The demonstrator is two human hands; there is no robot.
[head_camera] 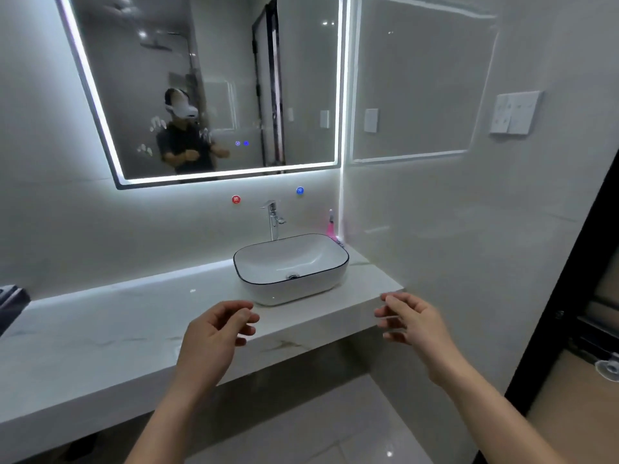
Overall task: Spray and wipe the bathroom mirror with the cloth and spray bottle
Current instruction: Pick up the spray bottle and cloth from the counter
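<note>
The lit-edged bathroom mirror (pixel 214 61) hangs on the wall above the counter and carries a few white smears at its lower left. A pink spray bottle (pixel 331 227) stands in the corner behind the basin, partly hidden by the basin rim. A dark folded cloth (pixel 11 304) lies at the far left edge of the counter, cut off by the frame. My left hand (pixel 214 333) hovers over the counter's front edge, fingers loosely curled and empty. My right hand (pixel 413 321) hangs off the counter's right end, fingers apart, holding nothing.
A white basin (pixel 291 283) with a dark rim sits on the marble counter (pixel 100 333), with a chrome tap (pixel 274 219) behind it. Red (pixel 236 199) and blue (pixel 300 190) round buttons sit on the wall. Switch plates (pixel 514 112) are on the right wall; a dark door frame (pixel 562 296) stands further right.
</note>
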